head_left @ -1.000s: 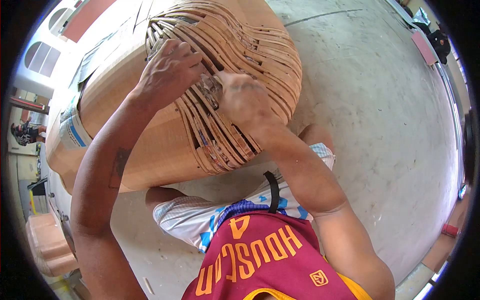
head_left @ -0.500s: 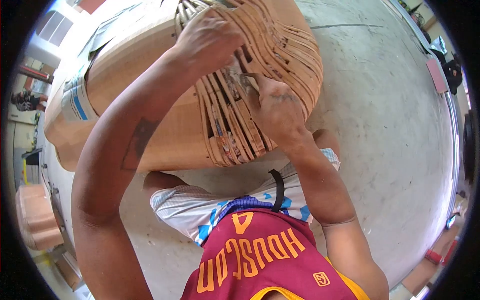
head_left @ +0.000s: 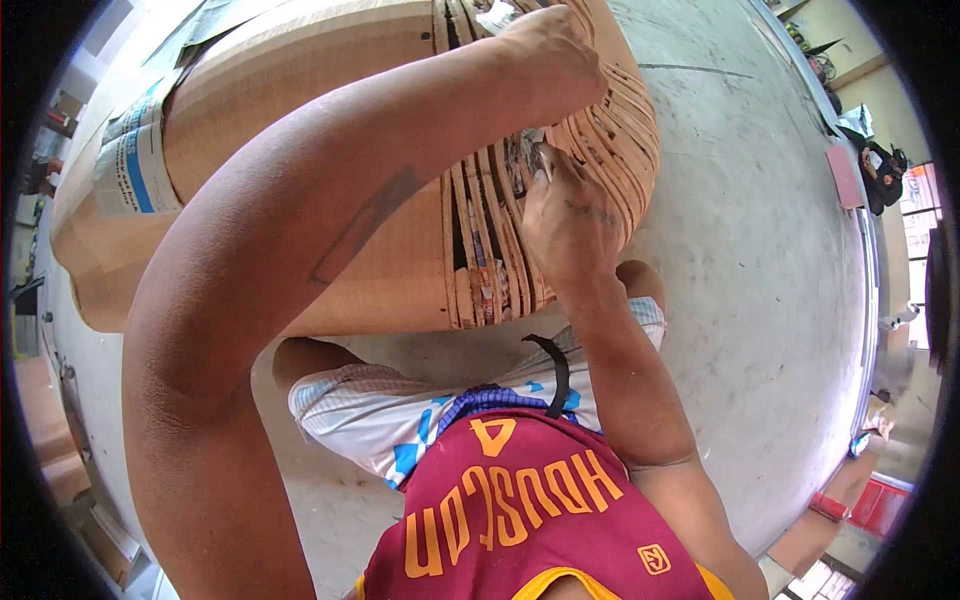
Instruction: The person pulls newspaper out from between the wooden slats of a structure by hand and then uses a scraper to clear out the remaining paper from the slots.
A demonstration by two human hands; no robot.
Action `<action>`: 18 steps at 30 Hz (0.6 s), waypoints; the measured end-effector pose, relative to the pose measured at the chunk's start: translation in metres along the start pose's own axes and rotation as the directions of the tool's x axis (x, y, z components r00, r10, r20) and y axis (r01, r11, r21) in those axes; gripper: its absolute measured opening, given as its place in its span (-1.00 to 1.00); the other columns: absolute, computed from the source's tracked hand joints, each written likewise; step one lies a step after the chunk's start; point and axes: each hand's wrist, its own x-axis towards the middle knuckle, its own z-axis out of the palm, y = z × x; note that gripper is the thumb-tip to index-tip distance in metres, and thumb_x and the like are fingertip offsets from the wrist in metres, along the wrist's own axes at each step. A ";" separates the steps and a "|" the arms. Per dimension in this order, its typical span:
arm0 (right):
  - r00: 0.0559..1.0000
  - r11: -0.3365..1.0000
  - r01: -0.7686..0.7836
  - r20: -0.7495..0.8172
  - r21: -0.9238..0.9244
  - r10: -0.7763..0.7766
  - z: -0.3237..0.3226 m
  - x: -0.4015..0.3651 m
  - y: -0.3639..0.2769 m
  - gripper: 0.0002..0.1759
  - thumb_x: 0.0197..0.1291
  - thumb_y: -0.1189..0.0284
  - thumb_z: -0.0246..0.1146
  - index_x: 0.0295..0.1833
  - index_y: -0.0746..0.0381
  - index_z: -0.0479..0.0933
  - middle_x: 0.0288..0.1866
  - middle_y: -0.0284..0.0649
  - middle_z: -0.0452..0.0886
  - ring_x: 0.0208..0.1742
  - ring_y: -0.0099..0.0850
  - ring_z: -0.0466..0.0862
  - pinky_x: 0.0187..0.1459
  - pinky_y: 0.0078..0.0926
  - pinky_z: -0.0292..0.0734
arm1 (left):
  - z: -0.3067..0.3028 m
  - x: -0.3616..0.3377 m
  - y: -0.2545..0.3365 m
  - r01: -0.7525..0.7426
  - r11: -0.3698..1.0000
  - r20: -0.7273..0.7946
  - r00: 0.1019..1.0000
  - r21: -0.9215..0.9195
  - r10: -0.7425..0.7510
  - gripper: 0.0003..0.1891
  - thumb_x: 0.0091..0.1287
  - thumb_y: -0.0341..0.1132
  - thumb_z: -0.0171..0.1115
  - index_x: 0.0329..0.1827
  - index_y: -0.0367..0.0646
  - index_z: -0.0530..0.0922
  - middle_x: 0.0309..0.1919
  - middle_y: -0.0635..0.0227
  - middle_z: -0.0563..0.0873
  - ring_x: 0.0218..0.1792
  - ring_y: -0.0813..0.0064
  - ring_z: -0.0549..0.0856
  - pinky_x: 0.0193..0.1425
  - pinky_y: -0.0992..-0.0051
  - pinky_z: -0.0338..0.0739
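A large curved wooden piece (head_left: 370, 270) lies in front of me, its end face made of many thin, wavy wooden layers (head_left: 625, 130) with dark gaps. My left hand (head_left: 555, 60) reaches across the top of that layered end with curled fingers; their grip is hidden. Beside it is a crumpled white scrap (head_left: 495, 16). Closer to me, my right hand (head_left: 572, 215) is closed against the layers. A small pale tip shows by its thumb, but I cannot make out what it is. Greyish, rough material (head_left: 520, 160) sits in the gaps beside the right fingers.
A printed paper sheet with a blue band (head_left: 148, 160) covers part of the wood's left side. Grey concrete floor (head_left: 750, 250) lies to the right. At the far right are a pink board (head_left: 843, 177) and a person in dark clothing (head_left: 882, 170). Cardboard (head_left: 815, 545) lies lower right.
My left hand has moved right and slightly farther along the layers. My right hand has closed, its pointing finger now curled in. The view has shifted, and the white scrap has come into sight.
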 end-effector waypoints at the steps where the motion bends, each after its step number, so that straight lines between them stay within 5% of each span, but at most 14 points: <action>1: 1.000 1.000 -0.020 0.022 -0.006 0.020 0.000 0.001 -0.003 -0.66 0.43 0.47 0.28 0.26 0.26 0.69 0.01 0.02 0.84 -0.01 0.02 0.85 0.01 -0.02 0.75 | 0.005 -0.003 0.003 0.017 1.000 -0.080 0.997 0.013 -0.016 -0.78 0.22 -0.15 0.63 -0.08 0.18 0.89 -0.04 0.55 0.95 0.11 0.45 0.87 0.35 0.28 0.59; 2: 0.998 0.999 -0.039 0.045 -0.012 0.039 -0.002 0.004 -0.005 -0.66 0.43 0.47 0.28 0.25 0.27 0.69 0.00 0.02 0.83 -0.01 0.02 0.84 0.02 -0.02 0.75 | -0.003 -0.008 0.000 -0.012 0.999 -0.049 0.999 -0.032 0.011 -0.75 0.25 -0.14 0.63 0.00 0.26 0.90 0.07 0.59 0.91 0.27 0.50 0.80 0.43 0.28 0.53; 5: 1.000 1.000 0.011 0.025 -0.024 -0.011 0.010 0.002 -0.009 -0.64 0.43 0.50 0.27 0.28 0.30 0.69 0.02 0.11 0.83 0.01 0.06 0.84 0.06 -0.02 0.72 | -0.011 -0.037 -0.017 0.010 0.998 -0.269 0.963 -0.069 -0.028 -0.72 0.27 -0.13 0.63 0.05 0.26 0.89 0.22 0.60 0.84 0.44 0.52 0.67 0.51 0.21 0.48; 6: 0.999 0.999 0.046 0.004 -0.027 -0.046 0.015 0.001 -0.009 -0.63 0.43 0.52 0.27 0.30 0.31 0.69 0.02 0.15 0.83 0.02 0.08 0.84 0.08 -0.03 0.71 | -0.020 -0.040 -0.029 -0.010 0.981 -0.146 0.989 -0.192 -0.019 -0.50 0.24 -0.09 0.67 0.27 0.23 0.81 0.39 0.52 0.71 0.54 0.41 0.56 0.56 0.11 0.45; 8: 0.998 0.998 0.057 0.008 -0.009 -0.057 0.021 0.002 -0.011 -0.63 0.43 0.54 0.26 0.29 0.33 0.69 0.04 0.15 0.82 0.05 0.08 0.84 0.10 -0.05 0.70 | 0.022 -0.044 -0.061 0.000 0.994 -0.517 0.854 -0.113 -0.059 -0.43 0.39 0.09 0.51 0.37 0.02 0.72 0.48 0.15 0.64 0.58 0.16 0.52 0.65 -0.04 0.34; 10: 0.999 0.998 0.053 -0.002 0.015 -0.053 0.017 0.004 -0.008 -0.62 0.41 0.56 0.26 0.30 0.35 0.68 0.04 0.16 0.82 0.07 0.09 0.84 0.11 -0.08 0.70 | 0.037 -0.073 -0.084 0.082 0.969 -0.549 0.812 -0.232 -0.200 -0.24 0.49 0.31 0.32 0.54 -0.06 0.56 0.63 -0.07 0.45 0.67 -0.03 0.35 0.77 -0.15 0.12; 11: 0.999 0.999 0.042 -0.011 0.033 -0.042 0.009 0.001 -0.006 -0.61 0.40 0.56 0.26 0.30 0.35 0.68 0.04 0.16 0.83 0.06 0.09 0.84 0.11 -0.10 0.71 | 0.032 -0.099 -0.091 0.160 0.915 -0.387 0.869 -0.371 -0.309 -0.11 0.51 0.45 0.21 0.66 -0.05 0.45 0.73 -0.09 0.29 0.75 -0.09 0.21 0.84 -0.19 -0.04; 12: 0.999 0.998 0.039 -0.024 0.053 -0.038 0.004 0.002 -0.004 -0.61 0.40 0.57 0.26 0.30 0.35 0.68 0.03 0.16 0.83 0.06 0.09 0.85 0.11 -0.12 0.71 | 0.057 -0.101 -0.097 0.253 0.914 -0.429 0.821 -0.317 -0.376 -0.01 0.51 0.58 0.02 0.73 -0.01 0.38 0.73 -0.12 0.28 0.74 -0.14 0.22 0.83 -0.19 0.02; 15: 0.999 0.999 0.026 0.026 0.025 -0.026 0.002 0.007 0.004 -0.60 0.40 0.57 0.28 0.32 0.35 0.68 0.01 0.17 0.84 0.02 0.10 0.86 0.07 -0.16 0.73 | 0.084 -0.106 -0.090 0.302 0.802 -0.382 0.757 -0.516 -0.531 -0.01 0.52 0.59 -0.02 0.73 -0.01 0.39 0.70 -0.15 0.32 0.73 -0.13 0.25 0.81 -0.20 0.09; 16: 0.998 0.999 0.024 0.049 0.031 -0.025 0.004 0.007 -0.006 -0.60 0.43 0.56 0.26 0.33 0.34 0.68 -0.01 0.17 0.84 -0.03 0.13 0.87 0.01 -0.20 0.73 | 0.077 -0.109 -0.089 0.354 0.805 -0.286 0.803 -0.477 -0.523 -0.03 0.53 0.59 -0.05 0.68 -0.03 0.45 0.67 -0.17 0.36 0.72 -0.14 0.29 0.80 -0.17 0.17; 18: 0.998 0.999 0.002 0.064 -0.043 0.001 0.006 0.004 -0.014 -0.61 0.45 0.55 0.26 0.33 0.34 0.69 -0.02 0.14 0.85 -0.07 0.04 0.88 -0.01 -0.25 0.73 | 0.075 -0.112 -0.085 0.368 0.769 -0.311 0.758 -0.523 -0.574 -0.04 0.54 0.58 -0.05 0.65 -0.06 0.49 0.66 -0.17 0.38 0.71 -0.14 0.32 0.80 -0.14 0.18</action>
